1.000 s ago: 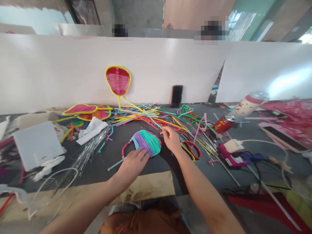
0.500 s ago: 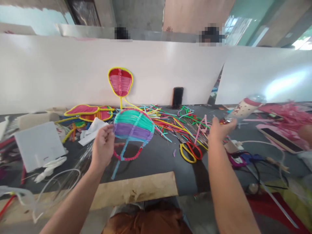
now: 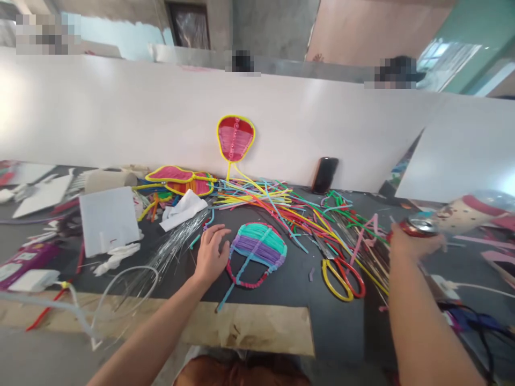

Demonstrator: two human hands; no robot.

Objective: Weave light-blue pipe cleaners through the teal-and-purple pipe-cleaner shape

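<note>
My left hand hovers low over the dark table, fingers loosely spread and holding nothing. Just right of it lies a fan-shaped pipe-cleaner piece, banded green and purple with a red lower edge and a blue stem. On the right, my right hand is wrapped round a red drink can with a silver top. Right behind the can is a clear-topped cup with a pink band. Scissors with yellow and red handles lie between my hands.
Loose pipe cleaners spread across the table's back. A pink-and-red fan stands against the white board, as does a phone. White paper and a cable lie left; a cardboard strip runs along the front edge.
My left hand has let go of the green-and-purple piece, which now lies flat on the table. My right hand still holds the can. The whole view has shifted left.
</note>
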